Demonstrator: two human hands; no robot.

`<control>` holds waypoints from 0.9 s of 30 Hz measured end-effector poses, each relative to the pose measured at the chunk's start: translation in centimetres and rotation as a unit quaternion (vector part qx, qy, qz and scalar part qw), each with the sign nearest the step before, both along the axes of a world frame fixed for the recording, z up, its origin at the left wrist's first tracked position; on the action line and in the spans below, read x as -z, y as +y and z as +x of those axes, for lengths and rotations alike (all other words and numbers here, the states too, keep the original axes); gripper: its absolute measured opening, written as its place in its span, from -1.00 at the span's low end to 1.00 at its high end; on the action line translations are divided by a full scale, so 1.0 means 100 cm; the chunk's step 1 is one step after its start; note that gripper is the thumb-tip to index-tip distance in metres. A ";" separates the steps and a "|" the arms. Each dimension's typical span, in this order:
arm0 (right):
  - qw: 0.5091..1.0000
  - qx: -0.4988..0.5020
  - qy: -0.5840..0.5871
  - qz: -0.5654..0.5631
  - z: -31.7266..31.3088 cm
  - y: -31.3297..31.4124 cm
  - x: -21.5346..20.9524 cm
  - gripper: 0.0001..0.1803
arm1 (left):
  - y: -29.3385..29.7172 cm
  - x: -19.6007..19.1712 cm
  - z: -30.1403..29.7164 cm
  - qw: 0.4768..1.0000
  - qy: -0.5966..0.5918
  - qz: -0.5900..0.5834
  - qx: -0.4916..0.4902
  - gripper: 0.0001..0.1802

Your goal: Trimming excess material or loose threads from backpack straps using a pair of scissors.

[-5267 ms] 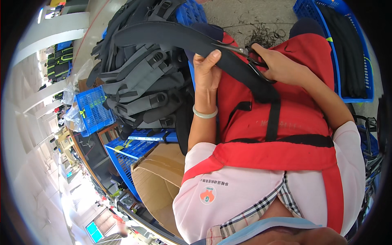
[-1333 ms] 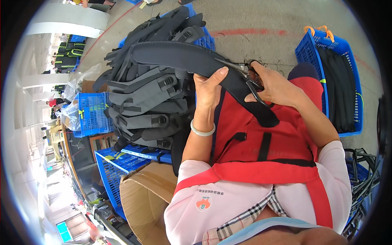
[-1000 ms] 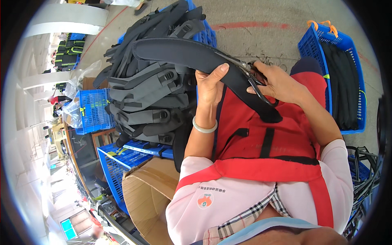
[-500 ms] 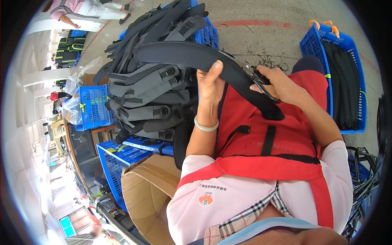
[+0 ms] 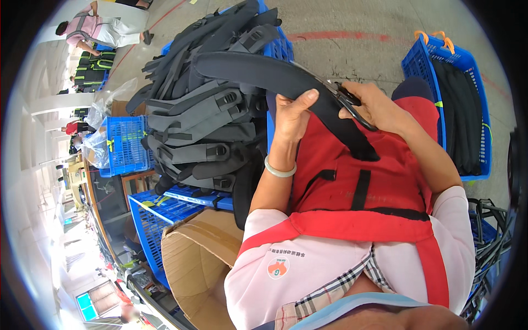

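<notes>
My left hand (image 5: 291, 120) is closed on a long, curved black padded strap (image 5: 247, 72), thumb on top and fingers underneath. The strap reaches from above the pile on the left down to my red apron (image 5: 357, 187). In my right hand (image 5: 380, 109) is a pair of scissors (image 5: 347, 103), its handles gripped between thumb and fingers. Their blades point up and left along the strap's far edge. Whether the blades touch the strap, I cannot tell.
Left of me, grey and black padded straps with buckles (image 5: 220, 132) are heaped over blue crates. An open cardboard box (image 5: 190, 258) stands near my left elbow. A blue basket (image 5: 422, 82) of black straps is at right. Dark scraps lie on the floor; a person (image 5: 102, 30) walks far left.
The strap and my left hand have shifted slightly to the right. The scissors' blades now reach farther up and left along the strap's edge. The person in the background has moved left.
</notes>
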State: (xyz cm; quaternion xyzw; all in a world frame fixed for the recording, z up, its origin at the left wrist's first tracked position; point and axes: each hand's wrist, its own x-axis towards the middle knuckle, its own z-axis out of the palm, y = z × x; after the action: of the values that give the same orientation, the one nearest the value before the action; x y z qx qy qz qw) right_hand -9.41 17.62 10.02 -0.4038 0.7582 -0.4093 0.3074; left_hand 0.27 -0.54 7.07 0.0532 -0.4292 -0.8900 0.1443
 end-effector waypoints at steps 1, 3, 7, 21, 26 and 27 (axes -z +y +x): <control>1.000 0.020 -0.002 -0.024 0.000 0.000 0.001 -0.53 | 0.001 0.000 -0.004 1.000 0.007 0.000 -0.002 -0.81; 0.998 0.035 0.006 -0.050 -0.003 -0.001 0.001 -0.56 | 0.004 0.001 -0.016 1.000 0.024 -0.021 0.000 -0.81; 0.972 0.194 0.065 -0.119 -0.018 0.001 -0.001 -0.57 | -0.004 -0.002 -0.054 0.986 0.088 -0.139 0.009 -0.73; 0.926 0.286 -0.092 -0.230 -0.009 0.023 0.011 -0.66 | 0.051 0.015 -0.029 0.973 0.002 -0.216 0.083 -0.70; 0.929 0.264 -0.135 -0.222 -0.002 0.016 0.010 -0.62 | 0.056 0.020 -0.022 0.980 -0.004 -0.178 0.085 -0.75; 0.936 0.252 -0.164 -0.185 -0.002 0.020 0.005 -0.62 | 0.057 0.022 -0.020 0.981 -0.008 -0.173 0.083 -0.75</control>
State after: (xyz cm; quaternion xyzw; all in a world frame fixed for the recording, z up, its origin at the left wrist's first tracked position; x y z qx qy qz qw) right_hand -9.62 19.66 9.54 -0.1768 0.6848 -0.6671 0.2341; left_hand -1.77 5.16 4.90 -0.0013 -0.5810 -0.8106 0.0732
